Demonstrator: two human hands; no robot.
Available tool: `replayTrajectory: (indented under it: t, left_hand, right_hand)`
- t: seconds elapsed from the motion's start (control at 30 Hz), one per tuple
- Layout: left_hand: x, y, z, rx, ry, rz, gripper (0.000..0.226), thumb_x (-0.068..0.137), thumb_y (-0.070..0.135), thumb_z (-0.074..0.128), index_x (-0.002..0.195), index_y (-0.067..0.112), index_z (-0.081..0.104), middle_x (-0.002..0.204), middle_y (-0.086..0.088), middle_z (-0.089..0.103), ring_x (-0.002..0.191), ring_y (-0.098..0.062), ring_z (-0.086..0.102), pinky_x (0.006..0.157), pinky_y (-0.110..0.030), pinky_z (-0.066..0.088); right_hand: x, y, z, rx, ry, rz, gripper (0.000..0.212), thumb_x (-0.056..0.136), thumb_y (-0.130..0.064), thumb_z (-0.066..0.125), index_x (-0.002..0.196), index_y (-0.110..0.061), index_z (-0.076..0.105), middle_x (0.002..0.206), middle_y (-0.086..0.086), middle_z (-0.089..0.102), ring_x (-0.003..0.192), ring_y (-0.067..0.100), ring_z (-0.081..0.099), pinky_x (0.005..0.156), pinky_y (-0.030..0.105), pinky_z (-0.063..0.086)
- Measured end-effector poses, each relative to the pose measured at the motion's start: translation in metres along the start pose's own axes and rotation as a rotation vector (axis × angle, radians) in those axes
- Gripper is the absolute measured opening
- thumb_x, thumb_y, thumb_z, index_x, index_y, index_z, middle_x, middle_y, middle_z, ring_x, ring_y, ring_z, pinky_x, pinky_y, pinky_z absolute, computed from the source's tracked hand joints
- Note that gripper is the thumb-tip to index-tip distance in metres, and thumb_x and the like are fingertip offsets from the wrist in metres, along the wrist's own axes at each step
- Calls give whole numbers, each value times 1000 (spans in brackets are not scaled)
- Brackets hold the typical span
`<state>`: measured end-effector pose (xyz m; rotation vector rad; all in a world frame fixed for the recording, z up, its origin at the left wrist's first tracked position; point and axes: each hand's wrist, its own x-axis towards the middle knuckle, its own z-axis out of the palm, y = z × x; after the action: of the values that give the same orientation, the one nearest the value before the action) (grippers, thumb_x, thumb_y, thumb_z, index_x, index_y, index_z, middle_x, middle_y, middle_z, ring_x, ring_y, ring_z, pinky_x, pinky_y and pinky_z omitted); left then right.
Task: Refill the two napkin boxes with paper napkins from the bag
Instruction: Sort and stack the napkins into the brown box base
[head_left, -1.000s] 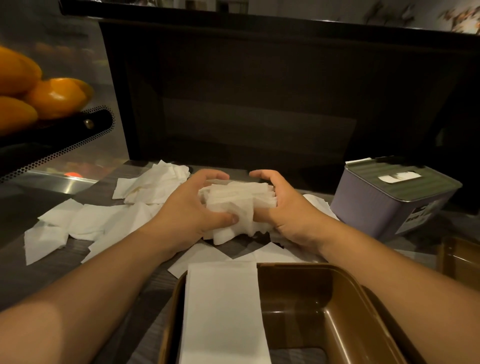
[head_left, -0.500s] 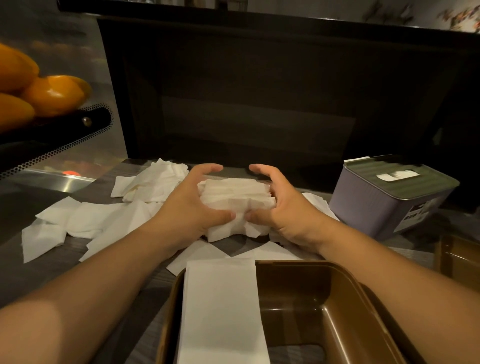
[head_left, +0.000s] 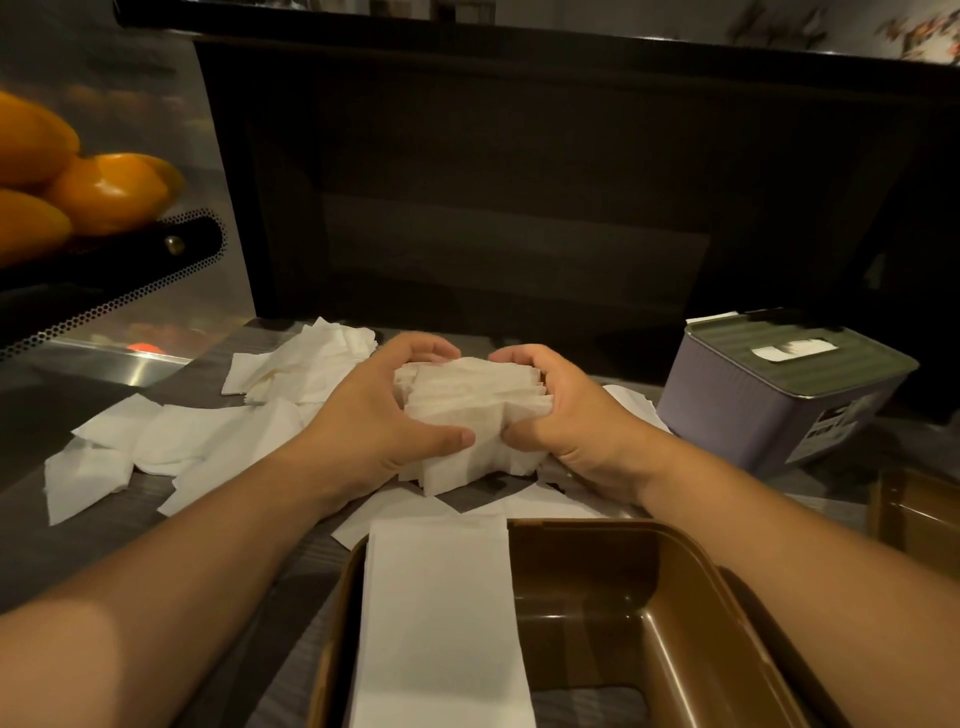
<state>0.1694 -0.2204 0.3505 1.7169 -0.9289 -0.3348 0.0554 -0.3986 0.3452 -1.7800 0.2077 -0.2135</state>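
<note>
Head view, as I read it: left hand (head_left: 363, 421) and right hand (head_left: 576, 423) clamp a napkin stack (head_left: 467, 410) between them just above the table (head_left: 62, 540), fingers curled over its far edge, thumbs pressing its near face. Behind the open brown box (head_left: 675, 566), left of the lidded grey box (head_left: 779, 395).

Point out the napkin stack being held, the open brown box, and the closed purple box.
napkin stack (head_left: 467, 400), head view, top face between the hands.
open brown box (head_left: 675, 551), head view, far right rim.
closed purple box (head_left: 737, 415), head view, front wall.
</note>
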Motion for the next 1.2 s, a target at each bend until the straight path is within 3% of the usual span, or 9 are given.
replayTrajectory:
  t: [0.17,0.3,0.43,0.57,0.7,0.87,1.03,1.13,1.2]
  left_hand:
    - [-2,1,-1,52,41,-21,75,69,13,86,121,49,45,105,32,45,88,2,53,53,-12,52]
    - [-2,5,-4,-45,116,-72,65,71,12,84,120,42,53,110,20,54,100,-11,59,67,-25,61]
    - [-6,16,-7,-120,120,-124,61,71,12,82,118,41,57,117,13,58,106,-16,60,77,-38,62]
    - [-11,50,-23,-352,-102,-296,49,70,42,68,118,32,64,118,-1,67,103,-22,67,87,-43,57]
    - [-8,94,-45,-224,-419,-371,71,73,71,49,121,21,62,112,-3,73,103,-22,71,94,-42,50]
    - [-16,140,-32,117,-572,-417,31,60,41,75,82,21,79,86,-1,77,79,-17,75,76,-34,55]
    - [-45,143,-16,-50,-393,-502,28,79,23,74,104,10,70,93,-8,77,86,-23,74,75,-34,59]
    - [-73,142,-5,-219,-288,-530,28,82,24,73,108,14,67,95,-9,77,91,-28,74,89,-46,57]
    - [-83,148,5,-307,-271,-548,30,82,21,70,110,14,65,93,-10,77,88,-28,74,85,-46,59]
  right_hand:
    - [2,-2,-5,-41,60,40,68,80,-3,81,127,-41,51,123,-9,63,114,20,64,91,42,61]
    - [3,-14,-9,-112,118,-43,61,79,-2,81,128,-30,58,113,-13,71,105,7,69,85,31,62]
    - [2,-38,-14,-113,103,21,58,81,-3,80,127,-30,59,118,-6,69,106,15,70,81,35,63]
    - [-5,-67,-29,-127,29,150,57,79,-8,82,128,-29,62,120,1,70,108,23,72,88,47,62]
    - [-21,-100,-39,-158,-78,227,48,82,-6,79,126,-20,66,118,3,73,109,27,71,95,50,58]
    - [-50,-133,-26,-235,-143,265,38,87,-7,73,124,-16,67,118,4,73,109,27,71,95,45,58]
    - [-93,-135,0,106,92,331,32,92,-26,67,121,-13,68,110,11,76,100,26,75,93,41,59]
    - [-126,-131,23,394,66,397,43,95,-43,60,130,-18,62,115,14,75,106,30,73,100,44,55]
    - [-138,-128,37,457,53,432,44,96,-44,58,132,-18,60,116,14,75,109,30,72,104,44,51]
